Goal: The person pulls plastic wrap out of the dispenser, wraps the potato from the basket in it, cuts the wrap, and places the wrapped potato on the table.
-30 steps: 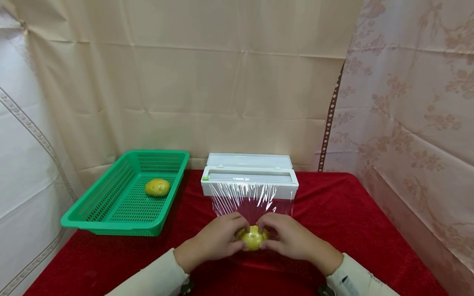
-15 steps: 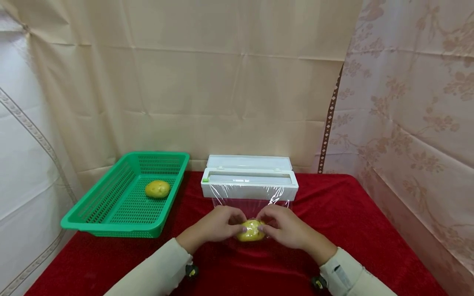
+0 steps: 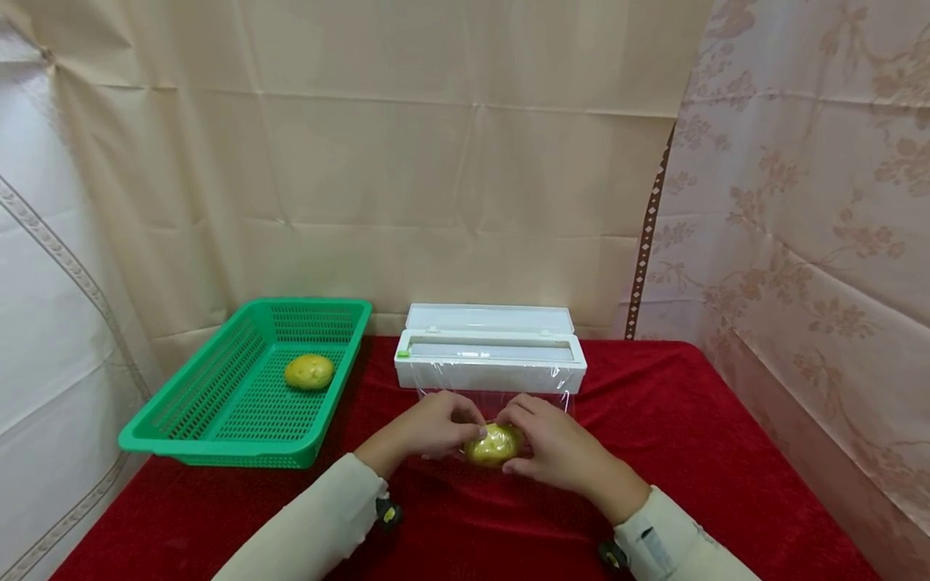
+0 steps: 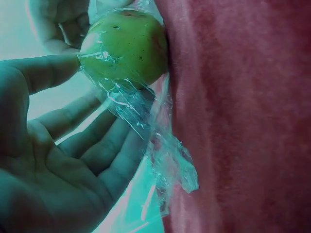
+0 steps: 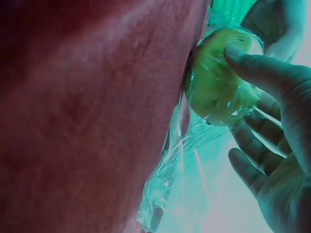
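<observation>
A yellow potato lies on the red cloth, covered by clear cling film. On its left side my left hand holds it, the thumb tip at the potato's edge and the other fingers along the loose film in the left wrist view. From the right my right hand grips it, with the thumb on the wrapped skin and fingers behind. Crumpled film trails out from both ends of the potato. Behind the hands, film runs to a white cling film dispenser with its lid raised.
To the left stands a green perforated basket with another potato inside. A beige curtain hangs behind the table, and a flowered one stands along the right.
The potato has rolled slightly away from me towards the dispenser, both hands moving with it. Less film now stretches between it and the dispenser. The right thumb has shifted lower on the potato.
</observation>
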A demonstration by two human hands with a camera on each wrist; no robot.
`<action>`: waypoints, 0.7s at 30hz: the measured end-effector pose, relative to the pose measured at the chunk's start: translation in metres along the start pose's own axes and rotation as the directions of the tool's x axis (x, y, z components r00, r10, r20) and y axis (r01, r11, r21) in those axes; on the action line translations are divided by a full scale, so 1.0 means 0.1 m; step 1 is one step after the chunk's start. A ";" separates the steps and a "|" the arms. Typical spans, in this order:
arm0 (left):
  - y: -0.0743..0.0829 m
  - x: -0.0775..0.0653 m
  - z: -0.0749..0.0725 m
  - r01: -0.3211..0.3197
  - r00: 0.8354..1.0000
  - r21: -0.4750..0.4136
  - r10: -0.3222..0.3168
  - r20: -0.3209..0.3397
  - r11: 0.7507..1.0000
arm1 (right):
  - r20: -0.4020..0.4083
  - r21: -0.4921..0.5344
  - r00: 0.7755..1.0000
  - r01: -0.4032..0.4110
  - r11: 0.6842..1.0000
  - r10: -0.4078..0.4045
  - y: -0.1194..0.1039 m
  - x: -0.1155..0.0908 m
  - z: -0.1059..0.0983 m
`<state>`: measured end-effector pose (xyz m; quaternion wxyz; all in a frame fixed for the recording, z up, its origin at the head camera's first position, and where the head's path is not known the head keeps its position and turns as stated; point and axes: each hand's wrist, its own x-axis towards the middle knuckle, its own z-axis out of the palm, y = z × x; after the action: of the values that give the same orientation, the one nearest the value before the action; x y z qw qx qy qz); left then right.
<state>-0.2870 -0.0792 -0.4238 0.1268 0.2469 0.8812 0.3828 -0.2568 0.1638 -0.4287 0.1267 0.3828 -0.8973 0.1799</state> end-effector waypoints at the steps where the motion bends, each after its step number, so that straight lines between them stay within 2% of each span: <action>1: 0.01 0.00 0.00 -0.002 1.000 0.017 0.002 -0.015 1.000 | 0.004 -0.009 1.000 -0.006 1.000 0.007 0.01 0.01 0.00; 4: 0.05 -0.01 0.01 -0.027 0.995 0.118 0.038 -0.093 0.993 | 0.010 0.002 1.000 -0.028 1.000 0.028 0.03 0.04 0.00; 6: 0.09 -0.02 0.02 -0.065 0.982 0.217 0.101 -0.160 0.974 | 0.015 0.024 0.999 -0.049 0.999 0.048 0.05 0.07 -0.01; 8: 0.13 -0.04 0.03 -0.097 0.967 0.292 0.160 -0.200 0.952 | 0.030 0.057 0.996 -0.081 0.995 0.079 0.07 0.10 -0.01; 11: 0.17 -0.06 0.06 -0.147 0.949 0.382 0.239 -0.207 0.912 | 0.061 0.107 0.991 -0.123 0.987 0.117 0.11 0.13 -0.03; 14: 0.16 -0.04 0.08 -0.168 0.948 0.422 0.263 -0.177 0.891 | 0.093 0.147 0.987 -0.147 0.978 0.135 0.16 0.16 -0.03; 17: 0.12 0.00 0.09 -0.164 0.956 0.419 0.249 -0.157 0.893 | 0.105 0.165 0.986 -0.146 0.975 0.130 0.20 0.19 -0.02; 21: 0.09 0.03 0.07 -0.136 0.966 0.365 0.205 -0.157 0.921 | 0.098 0.143 0.989 -0.123 0.982 0.110 0.23 0.23 -0.01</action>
<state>-0.2834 -0.0676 -0.4217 -0.0388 0.3036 0.9183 0.2510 -0.2892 0.1642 -0.4250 0.0469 0.3457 -0.9070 0.2360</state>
